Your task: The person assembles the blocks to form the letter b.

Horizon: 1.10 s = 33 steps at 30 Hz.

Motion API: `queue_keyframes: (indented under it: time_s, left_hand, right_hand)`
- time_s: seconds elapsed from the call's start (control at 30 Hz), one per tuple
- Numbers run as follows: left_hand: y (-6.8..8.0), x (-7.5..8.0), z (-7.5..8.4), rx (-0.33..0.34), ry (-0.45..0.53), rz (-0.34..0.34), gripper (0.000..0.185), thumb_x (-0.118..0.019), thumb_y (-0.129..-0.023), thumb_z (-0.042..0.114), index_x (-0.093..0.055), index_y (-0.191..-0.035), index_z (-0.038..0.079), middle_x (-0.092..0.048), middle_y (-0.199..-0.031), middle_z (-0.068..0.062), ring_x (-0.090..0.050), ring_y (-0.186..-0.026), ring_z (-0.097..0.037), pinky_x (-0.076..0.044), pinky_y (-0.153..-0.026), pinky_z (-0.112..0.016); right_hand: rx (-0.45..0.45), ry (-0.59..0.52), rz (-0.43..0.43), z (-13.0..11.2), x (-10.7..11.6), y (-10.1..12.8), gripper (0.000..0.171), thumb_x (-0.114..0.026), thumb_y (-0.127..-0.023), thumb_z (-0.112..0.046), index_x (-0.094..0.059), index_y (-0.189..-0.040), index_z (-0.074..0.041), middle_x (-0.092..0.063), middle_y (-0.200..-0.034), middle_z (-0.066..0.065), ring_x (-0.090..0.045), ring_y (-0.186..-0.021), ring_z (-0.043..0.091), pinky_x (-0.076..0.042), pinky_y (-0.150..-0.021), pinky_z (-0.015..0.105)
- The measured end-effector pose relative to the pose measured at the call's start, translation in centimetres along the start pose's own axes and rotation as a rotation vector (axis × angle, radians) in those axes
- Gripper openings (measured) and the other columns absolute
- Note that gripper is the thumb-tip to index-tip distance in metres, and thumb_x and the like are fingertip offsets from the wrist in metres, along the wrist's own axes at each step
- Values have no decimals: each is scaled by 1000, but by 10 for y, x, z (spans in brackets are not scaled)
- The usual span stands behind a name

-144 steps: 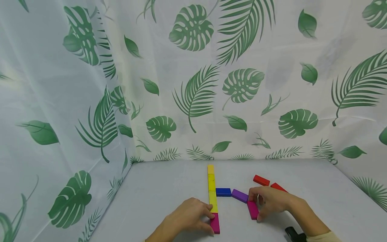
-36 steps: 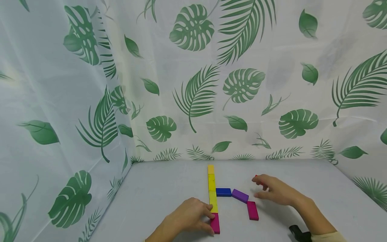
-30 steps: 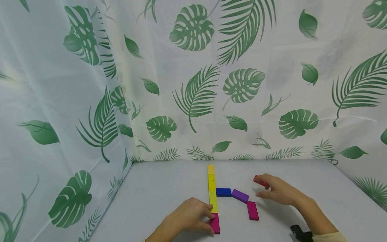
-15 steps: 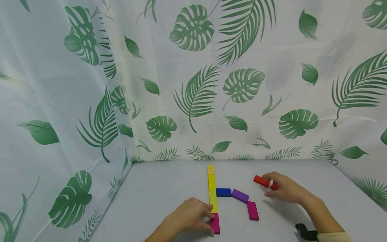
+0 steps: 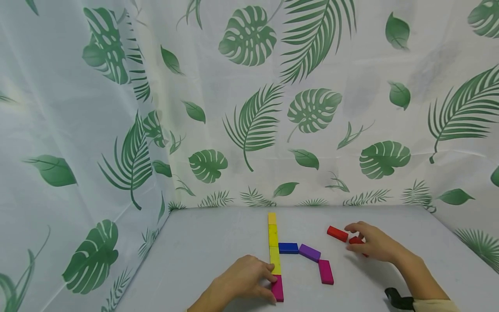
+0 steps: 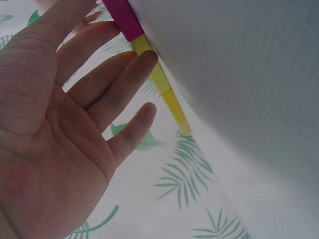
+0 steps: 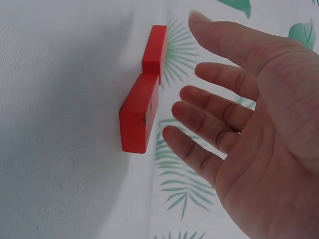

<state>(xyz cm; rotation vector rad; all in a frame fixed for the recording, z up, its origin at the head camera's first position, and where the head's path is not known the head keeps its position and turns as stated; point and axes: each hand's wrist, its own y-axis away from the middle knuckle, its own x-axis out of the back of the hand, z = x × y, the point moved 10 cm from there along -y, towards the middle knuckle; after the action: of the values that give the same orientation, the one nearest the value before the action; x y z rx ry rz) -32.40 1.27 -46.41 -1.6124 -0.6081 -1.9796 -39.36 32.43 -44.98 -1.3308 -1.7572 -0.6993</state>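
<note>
**Right hand over two red blocks, left hand steadying the yellow column**

The near red block (image 5: 355, 240) lay flat on the grey table (image 5: 218, 242), right of centre, mostly covered in the head view by the right hand (image 5: 370, 243). The right wrist view showed that block (image 7: 139, 113) close to the fingertips (image 7: 172, 133), with the fingers spread and only slightly bent, gripping nothing; whether a fingertip touched the block could not be told. The far red block (image 5: 337, 233) lay just beyond it toward the curtain, the two meeting at a corner in the wrist view (image 7: 155, 47).

To the left of these lay a pink block (image 5: 325, 271), a purple block (image 5: 309, 252) and a blue block (image 5: 288, 248), forming a bent line that joined a straight column of yellow blocks (image 5: 273, 236). That column ran away from the person and ended at its near end in a second pink block (image 5: 277, 288).

The left hand (image 5: 243, 279) rested palm down beside the near end of the column, its thumb and forefinger touching the second pink block. The left wrist view showed the fingers (image 6: 122, 94) nearly straight, one tip against a yellow piece, and nothing was held.

A leaf-patterned curtain (image 5: 249, 108) closed off the back and sides of the table. A black strap (image 5: 397, 299) showed at the right wrist, next to a pale sleeve (image 5: 432, 306).
</note>
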Motion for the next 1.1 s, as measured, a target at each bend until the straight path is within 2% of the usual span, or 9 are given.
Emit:
queue_keyframes:
  time_s: [0.23,0.67,0.93,1.1]
  left_hand:
    - [-1,0,1,-4,-1,0,47,-84,-80,59,-79,-120,35,-72,-130,11,-66,-121,-2,-52,-100,-24]
    - [-1,0,1,-3,-1,1,47,-84,-80,58,-79,-120,35,-73,-129,12,-67,-119,-2,-53,-99,-23]
    - [-1,0,-1,7,3,0,47,-84,-80,59,-79,-120,36,-72,-130,13,-67,-120,-2,-53,-100,-25]
    - [-1,-1,-1,5,3,-2,47,-84,-80,59,-79,-120,36,-72,-130,12,-67,-120,-2,-53,-100,-25]
  right_hand:
    - [-50,-2,-18,9,1,1,55,-84,-86,-29,-65,-132,-4,-65,-118,13,-61,-101,24,-57,-67,25]
    - [-86,26,-42,23,-1,0,49,-84,-86,-24,-67,-129,-4,-62,-113,10,-57,-99,23,-56,-70,26]
    - [-107,56,-45,25,-2,-1,42,-83,-87,-15,-70,-124,0,-62,-108,7,-57,-96,22,-58,-76,35]
    - [-111,76,-43,25,-3,-2,39,-81,-88,-13,-70,-123,0,-62,-105,7,-57,-95,22,-58,-77,36]
